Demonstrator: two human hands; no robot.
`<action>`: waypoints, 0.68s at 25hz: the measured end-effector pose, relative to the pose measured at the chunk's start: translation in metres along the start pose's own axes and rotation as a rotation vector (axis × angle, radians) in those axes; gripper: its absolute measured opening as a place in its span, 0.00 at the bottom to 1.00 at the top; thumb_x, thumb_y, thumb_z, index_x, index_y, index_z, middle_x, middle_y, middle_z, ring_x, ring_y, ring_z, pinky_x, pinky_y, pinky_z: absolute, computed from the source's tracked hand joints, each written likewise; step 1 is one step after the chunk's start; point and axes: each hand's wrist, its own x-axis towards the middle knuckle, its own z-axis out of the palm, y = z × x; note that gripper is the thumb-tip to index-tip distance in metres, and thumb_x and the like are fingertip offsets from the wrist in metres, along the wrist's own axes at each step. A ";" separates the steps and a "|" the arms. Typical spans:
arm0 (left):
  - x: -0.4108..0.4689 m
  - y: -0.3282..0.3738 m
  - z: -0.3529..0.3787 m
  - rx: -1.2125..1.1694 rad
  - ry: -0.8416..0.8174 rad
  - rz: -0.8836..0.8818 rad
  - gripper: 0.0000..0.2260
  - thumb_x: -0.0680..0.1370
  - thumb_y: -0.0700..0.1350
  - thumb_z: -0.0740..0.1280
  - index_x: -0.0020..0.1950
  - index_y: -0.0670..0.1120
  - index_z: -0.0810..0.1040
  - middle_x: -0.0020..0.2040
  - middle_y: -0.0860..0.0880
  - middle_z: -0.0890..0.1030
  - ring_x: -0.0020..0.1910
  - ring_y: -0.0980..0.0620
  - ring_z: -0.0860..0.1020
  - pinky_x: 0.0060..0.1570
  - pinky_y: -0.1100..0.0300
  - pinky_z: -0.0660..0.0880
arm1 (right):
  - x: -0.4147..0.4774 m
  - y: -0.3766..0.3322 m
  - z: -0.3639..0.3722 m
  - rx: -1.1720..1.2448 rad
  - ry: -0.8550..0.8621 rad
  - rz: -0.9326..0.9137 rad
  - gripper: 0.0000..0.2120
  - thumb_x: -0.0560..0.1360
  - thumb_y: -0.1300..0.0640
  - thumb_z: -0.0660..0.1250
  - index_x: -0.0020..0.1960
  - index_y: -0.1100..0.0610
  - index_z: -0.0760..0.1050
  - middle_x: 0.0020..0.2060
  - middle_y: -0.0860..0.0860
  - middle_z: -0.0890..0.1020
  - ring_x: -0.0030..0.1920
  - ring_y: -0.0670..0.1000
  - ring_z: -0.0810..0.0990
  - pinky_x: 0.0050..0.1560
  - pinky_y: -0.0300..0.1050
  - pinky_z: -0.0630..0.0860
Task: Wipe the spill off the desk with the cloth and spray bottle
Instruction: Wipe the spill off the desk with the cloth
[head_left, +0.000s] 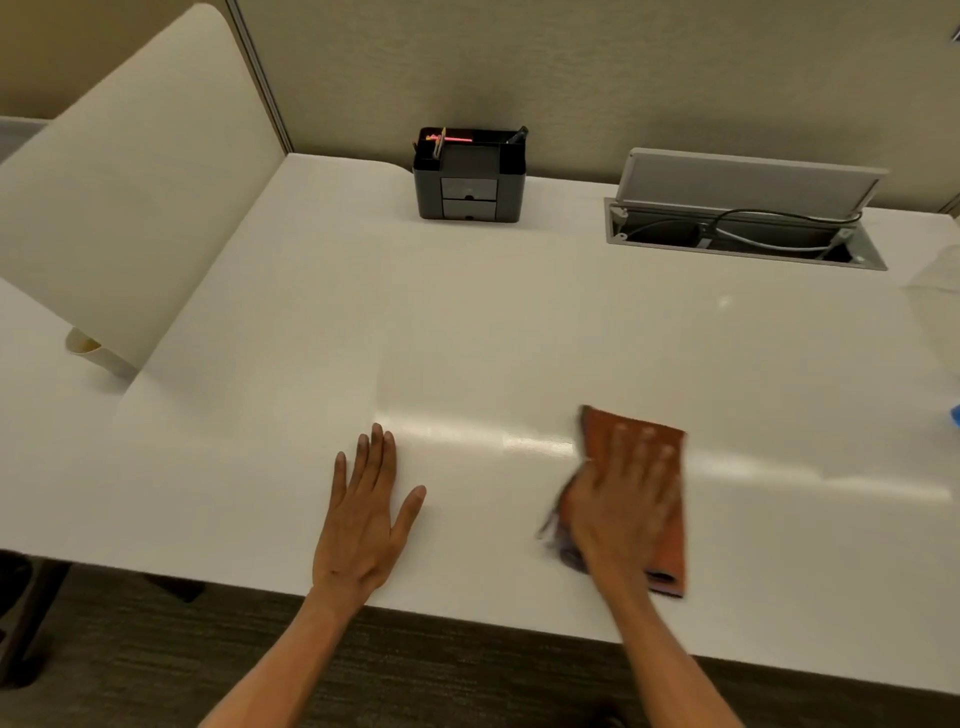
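Observation:
An orange-brown cloth (670, 540) lies flat on the white desk (467, 338) near its front edge, right of centre. My right hand (623, 499) presses on the cloth with straight, spread fingers; hand and cloth are motion-blurred. My left hand (363, 514) lies flat, palm down, on the bare desk to the left of the cloth, fingers straight. A clear spray bottle (940, 291) with a blue part (955, 415) is cut off by the right edge. A shiny streak crosses the desk by the cloth; I cannot tell a spill apart from it.
A black desk organiser (470, 176) with pens stands at the back centre. An open cable hatch (743, 228) with wires is set into the desk at the back right. A cream divider panel (130, 182) rises at the left, a paper cup (85, 345) behind it.

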 end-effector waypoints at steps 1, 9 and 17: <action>0.000 0.000 0.000 -0.014 0.005 0.001 0.35 0.81 0.66 0.41 0.81 0.48 0.36 0.82 0.49 0.38 0.80 0.55 0.37 0.80 0.48 0.40 | -0.008 -0.031 0.011 0.005 -0.013 -0.084 0.30 0.82 0.45 0.48 0.81 0.51 0.48 0.81 0.56 0.51 0.80 0.60 0.46 0.78 0.62 0.47; 0.001 -0.004 0.003 -0.016 0.003 -0.008 0.34 0.81 0.65 0.41 0.81 0.47 0.39 0.82 0.50 0.40 0.81 0.56 0.39 0.80 0.50 0.40 | 0.007 -0.133 0.057 0.004 -0.138 -0.657 0.29 0.82 0.43 0.47 0.81 0.50 0.54 0.80 0.54 0.55 0.81 0.58 0.47 0.79 0.62 0.46; 0.001 -0.002 0.003 0.037 -0.025 -0.011 0.28 0.83 0.59 0.38 0.81 0.49 0.41 0.82 0.52 0.41 0.80 0.58 0.38 0.79 0.56 0.38 | 0.111 -0.041 0.016 -0.077 -0.032 -0.426 0.27 0.83 0.46 0.47 0.81 0.49 0.54 0.80 0.53 0.56 0.80 0.58 0.50 0.78 0.61 0.46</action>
